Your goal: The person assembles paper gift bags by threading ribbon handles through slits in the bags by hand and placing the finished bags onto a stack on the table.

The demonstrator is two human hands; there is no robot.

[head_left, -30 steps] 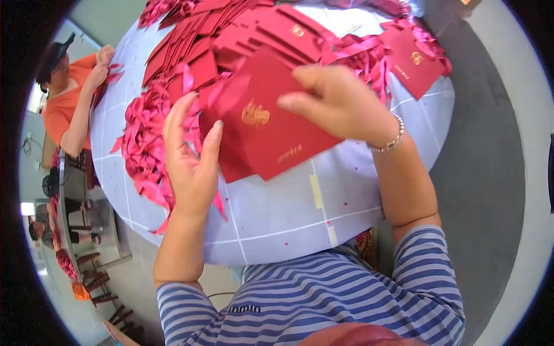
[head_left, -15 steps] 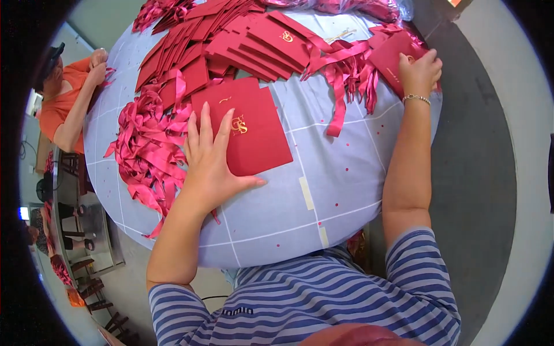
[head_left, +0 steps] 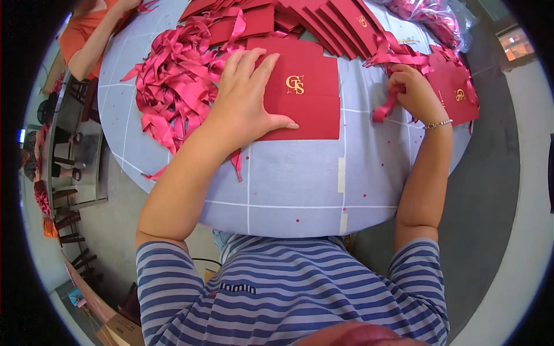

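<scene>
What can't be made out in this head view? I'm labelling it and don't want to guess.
- Left part of the red folder: hidden under the left hand lying flat on it.
- Right hand grip on the red ribbon: fingertips curl out of sight, so how it pinches is unclear.
- Rear stack of red folders: cut off by the top edge.
- Person in orange: cut off at the upper left rim.
</scene>
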